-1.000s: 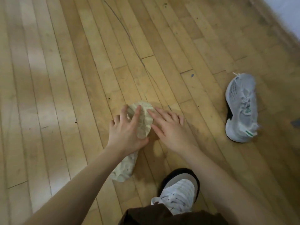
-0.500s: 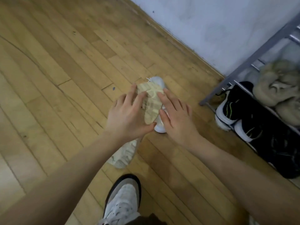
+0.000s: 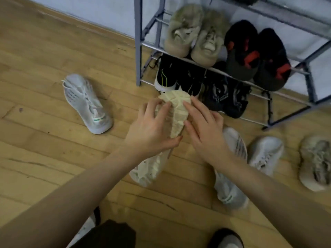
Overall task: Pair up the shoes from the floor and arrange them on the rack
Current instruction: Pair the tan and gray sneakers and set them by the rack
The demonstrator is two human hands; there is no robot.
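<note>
I hold a cream shoe (image 3: 176, 111) sole-up above the floor, toe pointing at the grey metal rack (image 3: 137, 42). My left hand (image 3: 152, 129) grips it, fingers over the sole and thumb around its edge. My right hand (image 3: 206, 133) presses straight fingers against the shoe's right side. On the rack's upper shelf sit a tan pair (image 3: 193, 34) and a black-and-red pair (image 3: 256, 54). Black shoes (image 3: 179, 76) and dark shoes (image 3: 225, 97) fill the shelf below. Loose on the floor lie a white sneaker (image 3: 86, 102) at left and a white sneaker (image 3: 228, 192) under my right arm.
Another white shoe (image 3: 265, 154) and a beige knit shoe (image 3: 315, 163) lie on the wood floor at right. A pale wall (image 3: 80, 8) runs behind the rack. My own feet in white shoes (image 3: 225, 238) show at the bottom edge.
The cream shoe has been lifted from the floor and carried right, up to the rack. My view swung right, so the rack and more loose shoes came into sight.
</note>
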